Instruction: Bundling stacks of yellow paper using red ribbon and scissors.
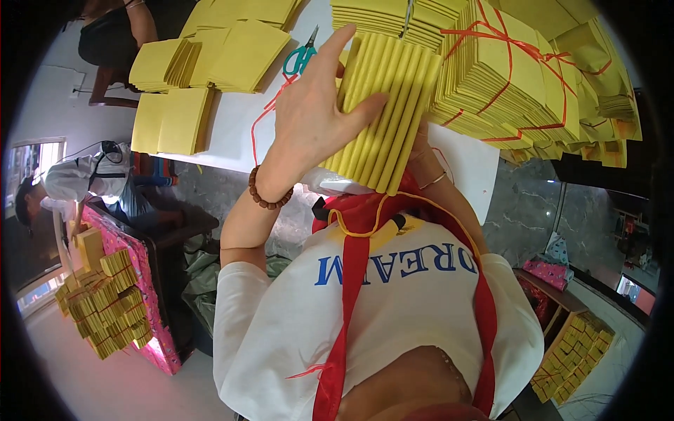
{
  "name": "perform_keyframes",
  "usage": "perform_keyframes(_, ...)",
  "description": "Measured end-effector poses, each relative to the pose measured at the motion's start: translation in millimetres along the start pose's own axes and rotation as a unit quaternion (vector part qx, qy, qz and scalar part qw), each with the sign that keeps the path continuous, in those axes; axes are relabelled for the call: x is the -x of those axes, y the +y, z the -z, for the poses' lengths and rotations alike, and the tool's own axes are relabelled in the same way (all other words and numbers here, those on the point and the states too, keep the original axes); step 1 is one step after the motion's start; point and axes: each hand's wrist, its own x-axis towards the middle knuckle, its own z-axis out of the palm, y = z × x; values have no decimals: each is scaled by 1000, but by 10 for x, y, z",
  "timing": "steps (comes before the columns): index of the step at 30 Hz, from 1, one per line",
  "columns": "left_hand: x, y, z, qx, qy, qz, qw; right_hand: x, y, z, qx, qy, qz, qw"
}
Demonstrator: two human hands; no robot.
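Observation:
A stack of yellow folded paper point(393, 105), its ridged folds side by side, is held tilted in front of me over the near edge of the white table. My left hand point(312, 116) is closed on its left side, thumb across the ridges and index finger stretched up along the edge. My right hand point(420, 149) is at the stack's lower right side; the paper hides its fingers. Beyond my left hand lie teal-handled scissors point(298, 62). Red string point(254, 133) trails over the tabletop beside my left wrist.
Flat yellow paper piles point(239, 52) cover the table's left part. Large yellow bundles tied with red string point(512, 70) stand at the right. Off to the left, a person point(95, 172) is near a pink-covered table point(151, 281) bearing small yellow bundles point(105, 305). More bundles point(572, 354) sit at lower right.

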Motion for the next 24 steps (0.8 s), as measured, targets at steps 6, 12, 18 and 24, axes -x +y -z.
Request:
perform_keyframes(6,-98,-105,40,54,70,-76,993,4,-25,-17,-9,-12,-9,1000)
perform_keyframes(12,-60,-58,16,119,31,-32,992,-56,-137,-96,37,-4,13,999)
perform_keyframes(18,49,-485,0,439,20,67,896,-368,-196,-497,148,146,68,976)
perform_keyframes(24,50,-563,-418,567,131,20,813,-810,-5,-759,102,197,103,970)
